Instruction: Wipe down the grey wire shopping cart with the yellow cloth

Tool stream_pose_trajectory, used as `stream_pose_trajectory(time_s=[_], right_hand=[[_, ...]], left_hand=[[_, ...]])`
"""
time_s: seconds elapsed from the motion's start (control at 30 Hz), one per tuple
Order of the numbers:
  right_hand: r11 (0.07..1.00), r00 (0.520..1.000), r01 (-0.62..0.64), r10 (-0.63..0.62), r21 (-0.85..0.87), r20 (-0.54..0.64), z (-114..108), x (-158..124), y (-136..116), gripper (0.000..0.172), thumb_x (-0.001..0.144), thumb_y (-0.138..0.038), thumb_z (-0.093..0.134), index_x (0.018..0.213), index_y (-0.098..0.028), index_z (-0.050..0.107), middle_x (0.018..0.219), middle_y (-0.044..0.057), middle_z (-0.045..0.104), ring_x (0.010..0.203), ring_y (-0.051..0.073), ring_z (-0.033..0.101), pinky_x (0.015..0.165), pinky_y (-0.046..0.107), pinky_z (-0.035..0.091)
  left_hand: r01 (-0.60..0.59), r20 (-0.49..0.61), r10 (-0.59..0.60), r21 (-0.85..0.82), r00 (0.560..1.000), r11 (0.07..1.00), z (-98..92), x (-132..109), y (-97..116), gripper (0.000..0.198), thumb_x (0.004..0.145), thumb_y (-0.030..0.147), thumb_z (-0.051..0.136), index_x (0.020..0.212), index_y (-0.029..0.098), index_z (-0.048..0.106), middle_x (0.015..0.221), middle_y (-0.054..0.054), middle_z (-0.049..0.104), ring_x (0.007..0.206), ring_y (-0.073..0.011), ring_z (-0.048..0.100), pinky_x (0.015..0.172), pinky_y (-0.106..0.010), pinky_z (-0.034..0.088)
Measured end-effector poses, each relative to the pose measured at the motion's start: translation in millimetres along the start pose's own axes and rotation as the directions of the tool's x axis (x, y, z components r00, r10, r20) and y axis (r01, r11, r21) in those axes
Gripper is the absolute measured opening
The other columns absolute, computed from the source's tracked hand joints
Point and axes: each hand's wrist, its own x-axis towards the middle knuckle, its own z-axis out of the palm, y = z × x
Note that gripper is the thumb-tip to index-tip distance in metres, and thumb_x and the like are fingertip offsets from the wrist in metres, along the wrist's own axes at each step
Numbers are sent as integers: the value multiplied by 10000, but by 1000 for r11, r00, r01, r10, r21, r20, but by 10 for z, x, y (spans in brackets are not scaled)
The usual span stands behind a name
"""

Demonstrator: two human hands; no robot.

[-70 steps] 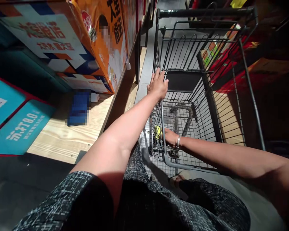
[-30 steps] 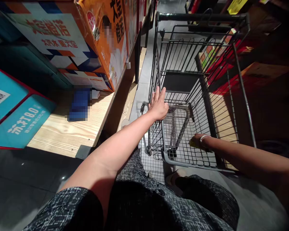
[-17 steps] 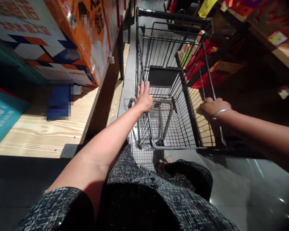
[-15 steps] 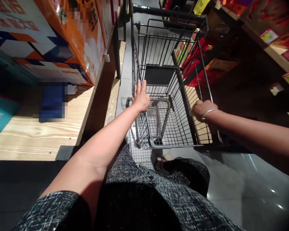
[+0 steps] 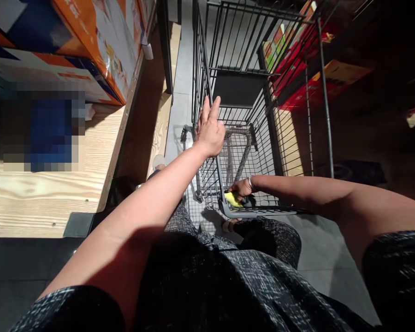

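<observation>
A black wire shopping cart (image 5: 242, 211) stands in front of me, its near end close to my legs. Across the cart's left rail lies my left hand (image 5: 210, 133), palm down on the bar with the fingers stretched out and apart. My right hand (image 5: 241, 190) reaches over the right side into the basket, low at the near left corner. Its fingers are closed on a yellow-and-black bundle (image 5: 232, 199), which looks soft; its exact kind cannot be made out. A bracelet circles the right wrist.
On the left, a wooden shelf (image 5: 100, 152) carries orange, white and blue cartons (image 5: 90, 60) and a blurred blue object (image 5: 51, 133). Red packages (image 5: 293, 92) sit on a low shelf right of the cart. Grey floor (image 5: 325, 244) shows around my feet.
My right hand has moved from the cart's right side leftward and down into the near corner with the yellow-and-black bundle. My left hand stays on the left rail. The view has shifted closer.
</observation>
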Motion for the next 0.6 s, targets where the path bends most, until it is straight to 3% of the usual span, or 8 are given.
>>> stream_pose_trajectory(time_s=[0.13, 0.23, 0.33, 0.43, 0.5, 0.53, 0.57, 0.6], right_hand=[[925, 931, 215, -291, 312, 221, -46, -114, -442, 323, 639, -194, 772, 945, -160, 672, 722, -32, 688, 665, 110, 642, 632, 200, 539], [900, 902, 225, -337, 374, 271, -202, -470, -604, 350, 632, -289, 821, 920, -154, 677, 749, -21, 708, 667, 109, 650, 641, 205, 542], [898, 880, 315, -398, 307, 259, -363, -896, -537, 416, 653, -321, 829, 1008, -142, 708, 893, 2, 742, 791, 105, 673, 763, 207, 546], [952, 929, 283, -303, 120, 212, -438, -1175, -215, 450, 640, -270, 836, 1053, -125, 733, 904, 9, 743, 836, 121, 674, 812, 229, 541], [995, 995, 96, -94, -28, 45, -442, -1256, 96, 374, 604, -220, 843, 947, -102, 752, 780, 13, 719, 781, 155, 673, 774, 271, 554], [998, 994, -16, 9, -66, -106, -432, -1274, 252, 312, 600, -211, 841, 873, -92, 750, 721, 19, 699, 755, 174, 671, 760, 298, 560], [991, 955, -112, 88, -68, -282, -416, -1283, 392, 255, 610, -219, 834, 808, -89, 739, 679, 26, 679, 737, 191, 670, 754, 325, 565], [984, 881, -174, 135, -45, -454, -391, -1283, 505, 220, 635, -243, 821, 764, -93, 726, 656, 36, 666, 727, 204, 670, 757, 350, 569]], left_hand=[[-10, -1, 10, 7, 1000, 1000, -24, 20, -16, 656, 975, 306, 477, 1597, 391, 284, 1716, 120, 128, 1597, -188, -37, 1309, -412, -8], [-6, -5, 6, 10, 1000, 1000, -36, 42, -41, 637, 977, 321, 483, 1585, 404, 311, 1710, 124, 155, 1595, -169, -42, 1305, -383, -31], [0, 3, 0, 15, 1000, 1000, -38, 59, -47, 649, 971, 309, 498, 1590, 367, 312, 1716, 87, 162, 1596, -191, -51, 1301, -411, -46], [-7, 0, 7, 1, 1000, 1000, -33, 61, -10, 644, 966, 264, 491, 1576, 389, 326, 1713, 91, 178, 1597, -197, -62, 1294, -442, -68], [7, -5, -7, 5, 1000, 1000, -30, 50, 39, 654, 958, 232, 484, 1572, 398, 332, 1711, 96, 180, 1598, -209, -65, 1289, -471, -79], [21, -8, -21, 9, 1000, 1000, -29, 40, 67, 663, 953, 220, 482, 1573, 400, 331, 1711, 98, 178, 1599, -216, -66, 1288, -483, -80], [35, -13, -35, 12, 999, 999, -28, 28, 95, 673, 948, 211, 482, 1574, 404, 327, 1711, 102, 175, 1599, -220, -67, 1288, -491, -77], [47, -19, -47, 12, 999, 999, -26, 14, 122, 682, 944, 206, 482, 1575, 412, 322, 1711, 109, 171, 1599, -220, -69, 1289, -495, -72]])
